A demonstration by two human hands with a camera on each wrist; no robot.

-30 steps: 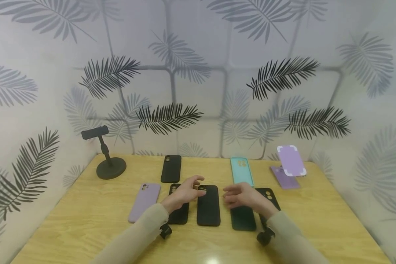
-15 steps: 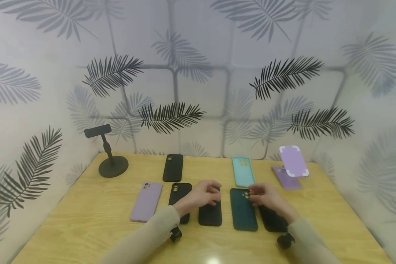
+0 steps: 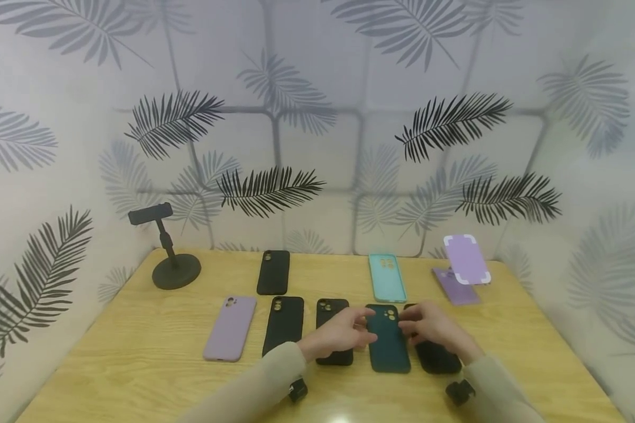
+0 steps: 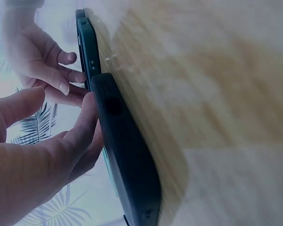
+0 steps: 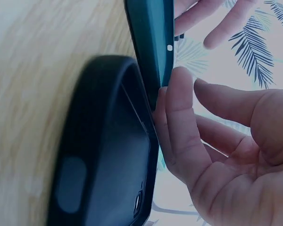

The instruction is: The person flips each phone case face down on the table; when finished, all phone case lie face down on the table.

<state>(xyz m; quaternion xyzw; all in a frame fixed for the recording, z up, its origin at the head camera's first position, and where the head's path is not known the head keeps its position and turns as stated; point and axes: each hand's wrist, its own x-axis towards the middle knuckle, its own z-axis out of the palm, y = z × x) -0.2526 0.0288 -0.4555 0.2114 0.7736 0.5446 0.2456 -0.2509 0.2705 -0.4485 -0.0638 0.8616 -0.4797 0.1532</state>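
Note:
A dark green phone case (image 3: 389,343) lies flat on the table between my hands. My left hand (image 3: 345,331) reaches over a black phone case (image 3: 332,309), its fingers loosely bent and its fingertips at the green case's left edge. In the left wrist view that hand's thumb (image 4: 26,106) stands apart from the fingers. My right hand (image 3: 433,326) is over another black phone case (image 3: 439,358), partly covering it. Its fingertips come close to the green case's upper right side, and in the right wrist view nothing shows between thumb (image 5: 231,101) and forefinger.
To the left lie a lilac phone case (image 3: 230,329) and a black one (image 3: 284,323). Farther back are a black case (image 3: 273,273) and a turquoise case (image 3: 388,279). A black phone stand (image 3: 176,271) and a purple stand (image 3: 466,259) stand near the wall.
My left hand has moved right, from the black cases to the green case's left edge. The right hand has shifted right off the green case, over the rightmost black case. The cases look unmoved.

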